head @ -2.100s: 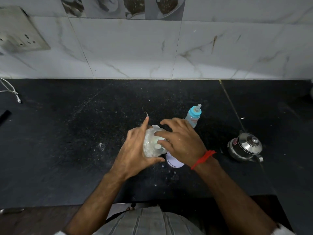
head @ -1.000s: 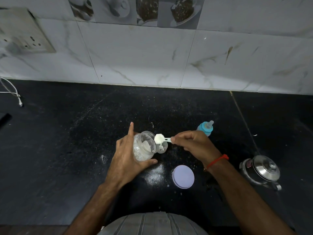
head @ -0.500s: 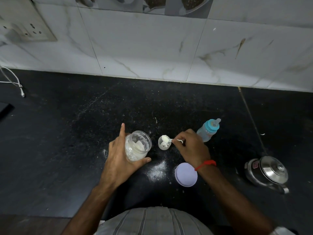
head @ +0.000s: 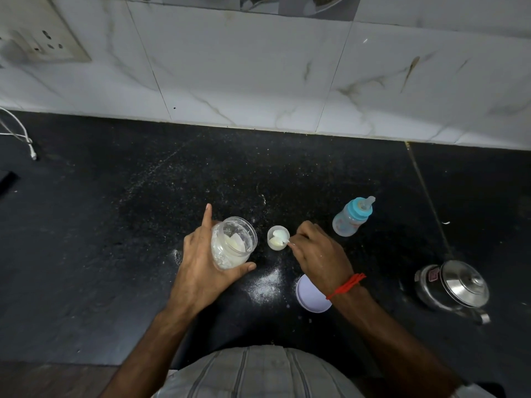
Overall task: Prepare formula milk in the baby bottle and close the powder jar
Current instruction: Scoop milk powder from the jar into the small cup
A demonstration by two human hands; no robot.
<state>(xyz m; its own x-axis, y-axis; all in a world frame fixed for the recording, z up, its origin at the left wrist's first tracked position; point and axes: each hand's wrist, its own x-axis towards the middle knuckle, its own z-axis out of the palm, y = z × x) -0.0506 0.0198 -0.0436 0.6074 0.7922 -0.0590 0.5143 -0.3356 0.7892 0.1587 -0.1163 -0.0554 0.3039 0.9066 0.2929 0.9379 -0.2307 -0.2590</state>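
a black speckled stone countertop (head: 143,225) fills the view, backed by a wall of white marbled tiles (head: 244,76) with a band of printed picture tiles along the top edge. taking the open powder jar (head: 233,243) as the landmark: the jar stands near the middle of the counter, clear plastic with white powder inside, and the left hand (head: 205,271) is wrapped around it, thumb across its near side and forefinger pointing straight up toward the wall. just right of the jar sits a small open bottle (head: 278,238), seen from above, with pale powder in its mouth. the right hand (head: 321,258) is pinched closed on a small white scoop (head: 283,239) whose bowl rests over that bottle's opening; a red thread (head: 346,285) circles the wrist. a scatter of spilled powder (head: 265,285) lies on the counter near-right of the jar, and beyond it the jar's pale lilac lid (head: 311,297) lies flat, partly under the right wrist. further right of the jar and a little toward the wall stands a capped baby bottle (head: 352,218) with a blue collar and teat. far right of the jar is a steel kettle (head: 452,288). far left of the jar, a white cable (head: 20,136) trails on the counter below a wall socket plate (head: 48,44).
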